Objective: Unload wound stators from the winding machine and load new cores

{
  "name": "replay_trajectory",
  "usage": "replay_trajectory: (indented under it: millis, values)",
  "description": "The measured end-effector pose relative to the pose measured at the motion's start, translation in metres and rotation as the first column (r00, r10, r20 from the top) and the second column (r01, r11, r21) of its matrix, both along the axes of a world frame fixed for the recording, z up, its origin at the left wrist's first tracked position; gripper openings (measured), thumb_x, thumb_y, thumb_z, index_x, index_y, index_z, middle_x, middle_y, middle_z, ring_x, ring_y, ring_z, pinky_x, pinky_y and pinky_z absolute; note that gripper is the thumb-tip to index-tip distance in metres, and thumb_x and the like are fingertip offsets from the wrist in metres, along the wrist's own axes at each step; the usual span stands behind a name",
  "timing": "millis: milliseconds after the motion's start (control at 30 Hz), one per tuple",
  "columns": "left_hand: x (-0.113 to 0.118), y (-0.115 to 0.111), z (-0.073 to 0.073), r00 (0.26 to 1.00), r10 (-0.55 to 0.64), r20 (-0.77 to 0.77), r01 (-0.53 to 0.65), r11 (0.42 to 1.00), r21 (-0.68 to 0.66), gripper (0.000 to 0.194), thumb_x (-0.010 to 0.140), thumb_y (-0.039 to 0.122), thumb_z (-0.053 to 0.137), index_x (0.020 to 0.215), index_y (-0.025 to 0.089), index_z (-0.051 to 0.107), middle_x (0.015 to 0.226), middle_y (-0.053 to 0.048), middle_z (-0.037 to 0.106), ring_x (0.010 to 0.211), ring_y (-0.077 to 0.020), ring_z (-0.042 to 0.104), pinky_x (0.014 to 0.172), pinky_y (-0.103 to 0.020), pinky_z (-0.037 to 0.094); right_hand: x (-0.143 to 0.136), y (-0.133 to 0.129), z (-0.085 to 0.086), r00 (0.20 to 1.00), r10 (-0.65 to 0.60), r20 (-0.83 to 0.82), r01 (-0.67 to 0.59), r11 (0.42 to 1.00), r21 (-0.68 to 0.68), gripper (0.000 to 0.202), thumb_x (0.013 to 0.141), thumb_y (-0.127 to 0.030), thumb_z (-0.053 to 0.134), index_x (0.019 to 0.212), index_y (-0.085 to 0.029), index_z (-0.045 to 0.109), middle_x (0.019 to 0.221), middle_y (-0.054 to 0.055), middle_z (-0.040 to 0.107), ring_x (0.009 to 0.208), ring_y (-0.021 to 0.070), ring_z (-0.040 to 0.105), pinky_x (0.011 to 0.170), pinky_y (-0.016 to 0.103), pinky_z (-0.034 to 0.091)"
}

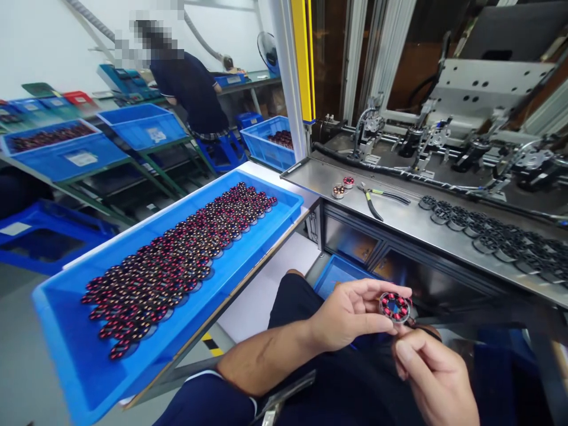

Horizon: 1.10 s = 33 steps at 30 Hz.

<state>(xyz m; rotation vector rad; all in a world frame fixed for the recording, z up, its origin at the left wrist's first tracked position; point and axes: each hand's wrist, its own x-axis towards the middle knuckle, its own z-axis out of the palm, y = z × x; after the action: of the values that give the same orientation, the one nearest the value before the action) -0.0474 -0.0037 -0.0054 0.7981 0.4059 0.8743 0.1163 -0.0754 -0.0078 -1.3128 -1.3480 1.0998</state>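
- A large machine (pixel 488 94) with a pale metal plate and clamp-like fixtures fills the upper right.
- A long blue tray (pixel 66 331) stands on the left, holding overlapping rows of round parts (pixel 173 254) wound with red and copper-coloured coils.
- A metal ledge (pixel 310 174) runs along the front of the machine.
- In the background, a co-worker in a dark top (pixel 190 89) faces away, near blue bins (pixel 102 155).
- Dark, ring-shaped pieces (pixel 486 236) crowd the ledge's right side.
- The wearer's left hand (pixel 346 316) grasps one coil part between thumb and fingers, above the lap.
- The right hand (pixel 437 370) is just below, thumb and forefinger close together near the part; whether they grip anything, I cannot tell.
- Pliers with green-and-black handles (pixel 373 207) lie spread on the ledge.
- The held coil part (pixel 403 312), red-wound with a clear rim, faces the wearer.
- Two loose coil parts (pixel 339 191), one coppery and one red, lie beside the pliers.
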Motion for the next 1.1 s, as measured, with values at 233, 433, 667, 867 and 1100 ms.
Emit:
replay_trajectory:
  millis: [233, 433, 667, 867, 1100]
  values:
    - [0.0, -0.005, -0.003, 0.9, 0.401, -0.169, -0.237, 0.777, 0.583, 0.045, 0.071, 0.022, 0.087, 0.114, 0.016, 0.073, 0.113, -0.014, 0.074, 0.104, -0.0233, 0.072, 0.094, -0.034, 0.058, 0.001, 0.012, 0.005, 0.979, -0.033, 0.203, -0.034, 0.948, 0.316, 0.019, 0.091, -0.03, 0.066, 0.074, -0.021, 0.065, 0.067, 0.0, 0.063, 0.064, 0.0133, 0.063, 0.061, 0.02, 0.05]
    - [-0.003, -0.009, 0.003, 0.826, 0.555, -0.097, -0.194, 0.442, 0.876, 0.053, 0.079, 0.02, 0.08, 0.129, 0.016, 0.062, 0.116, -0.016, 0.075, 0.108, -0.0237, 0.073, 0.096, -0.034, 0.06, 0.006, 0.008, 0.011, 0.995, -0.043, 0.085, 0.011, 0.938, 0.347, 0.014, 0.091, -0.029, 0.068, 0.082, -0.023, 0.059, 0.076, 0.001, 0.059, 0.072, 0.0133, 0.059, 0.064, 0.021, 0.05]
    - [0.002, -0.011, 0.002, 0.943, 0.288, -0.166, -0.186, 0.871, 0.454, 0.047, 0.076, 0.022, 0.083, 0.119, 0.013, 0.068, 0.119, -0.015, 0.072, 0.099, -0.0215, 0.073, 0.087, -0.031, 0.061, -0.007, 0.003, 0.002, 0.984, -0.139, -0.108, 0.167, 0.93, 0.328, 0.015, 0.096, -0.021, 0.058, 0.081, -0.021, 0.058, 0.07, 0.0, 0.056, 0.066, 0.0116, 0.054, 0.061, 0.021, 0.047]
    - [0.005, -0.005, -0.002, 0.86, 0.497, -0.111, -0.294, 0.662, 0.689, 0.045, 0.065, 0.017, 0.088, 0.107, 0.011, 0.073, 0.103, -0.013, 0.074, 0.096, -0.0212, 0.071, 0.086, -0.03, 0.06, -0.009, 0.006, -0.005, 0.975, -0.133, -0.175, 0.187, 0.924, 0.335, 0.007, 0.093, -0.021, 0.062, 0.087, -0.021, 0.059, 0.08, 0.002, 0.059, 0.074, 0.0119, 0.058, 0.066, 0.021, 0.051]
    - [0.003, -0.002, 0.002, 0.794, 0.605, 0.049, -0.312, 0.336, 0.889, 0.047, 0.07, 0.016, 0.084, 0.113, 0.011, 0.067, 0.099, -0.014, 0.077, 0.093, -0.0209, 0.074, 0.087, -0.03, 0.062, -0.02, 0.011, 0.004, 0.941, -0.119, -0.316, 0.173, 0.974, 0.148, 0.018, 0.098, -0.029, 0.054, 0.082, -0.021, 0.056, 0.081, 0.002, 0.055, 0.071, 0.0109, 0.054, 0.062, 0.021, 0.05]
